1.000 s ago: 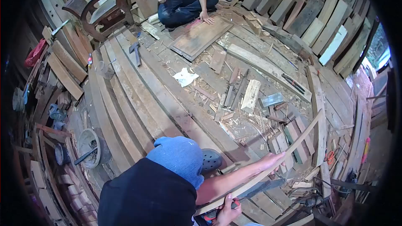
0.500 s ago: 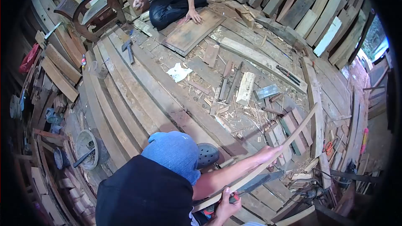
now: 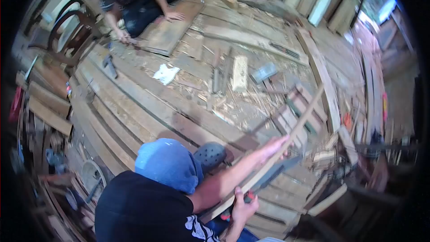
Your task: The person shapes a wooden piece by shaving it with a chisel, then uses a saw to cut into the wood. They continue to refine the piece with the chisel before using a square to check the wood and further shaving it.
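Observation:
My left hand (image 3: 275, 147) is stretched forward, its fingers wrapped round a long thin wooden strip (image 3: 303, 118). The strip slopes from near my body up to the right. My right hand (image 3: 244, 206) is closed close beside the strip's near end, round a tool with red and black parts (image 3: 250, 196); I cannot tell its kind. A dark flat bar (image 3: 280, 170) lies along the strip's lower side. My bent blue-clad knee (image 3: 168, 163) and a dark clog with holes (image 3: 210, 154) are left of my left arm.
Another person (image 3: 139, 0) sits at the far left with both hands at a wooden board (image 3: 172, 31). Between us lie a hammer (image 3: 109, 66), a white cloth (image 3: 165, 74), a pale wood block (image 3: 240, 74) and scattered chips. Long planks (image 3: 121, 98) cover the left floor.
The view has swung, so the surroundings appear further left and higher. The other person's raised hand has come down to the board's edge. My hands keep their grips.

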The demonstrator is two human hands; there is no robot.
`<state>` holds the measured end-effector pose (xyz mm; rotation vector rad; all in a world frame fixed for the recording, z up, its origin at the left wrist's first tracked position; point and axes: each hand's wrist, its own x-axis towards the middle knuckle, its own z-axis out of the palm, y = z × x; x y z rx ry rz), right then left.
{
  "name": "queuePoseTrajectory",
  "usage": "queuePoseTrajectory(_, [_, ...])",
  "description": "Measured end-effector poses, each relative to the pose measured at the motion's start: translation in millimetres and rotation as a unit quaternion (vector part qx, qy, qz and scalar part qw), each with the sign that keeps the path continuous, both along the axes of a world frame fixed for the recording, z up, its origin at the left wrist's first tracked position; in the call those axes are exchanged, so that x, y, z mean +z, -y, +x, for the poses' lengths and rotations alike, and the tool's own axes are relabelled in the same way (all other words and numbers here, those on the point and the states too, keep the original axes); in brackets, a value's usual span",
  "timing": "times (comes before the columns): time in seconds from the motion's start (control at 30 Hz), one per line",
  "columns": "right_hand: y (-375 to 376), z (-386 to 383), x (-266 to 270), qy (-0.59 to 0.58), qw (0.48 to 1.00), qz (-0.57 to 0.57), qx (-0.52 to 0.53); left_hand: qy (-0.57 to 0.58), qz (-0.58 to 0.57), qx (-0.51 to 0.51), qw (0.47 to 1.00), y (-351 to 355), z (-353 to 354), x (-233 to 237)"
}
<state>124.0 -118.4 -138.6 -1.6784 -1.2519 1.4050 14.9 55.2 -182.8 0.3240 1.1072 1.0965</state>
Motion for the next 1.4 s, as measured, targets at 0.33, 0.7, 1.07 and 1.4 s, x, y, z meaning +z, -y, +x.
queuePoseTrajectory(0.33, [0.1, -1.3, 5.8, -0.092, 0.982, -0.083, -0.146, 0.010, -0.109, -0.116, 0.987, 21.7, 30.4, -31.0])
queuePoseTrajectory(0.7, [-0.9, -2.7, 1.4, -0.131, 0.974, -0.093, -0.160, 0.022, -0.098, -0.121, 0.988, 23.3, 31.7, -44.3])
queuePoseTrajectory(1.07, [-5.4, -4.6, 2.7, -0.131, 0.965, -0.128, -0.186, 0.080, -0.101, -0.105, 0.986, 24.4, 30.8, -40.4])
queuePoseTrajectory(1.4, [-7.7, -6.4, 3.2, -0.097, 0.975, -0.053, -0.194, 0.015, -0.061, -0.101, 0.993, 24.7, 28.0, -49.2])
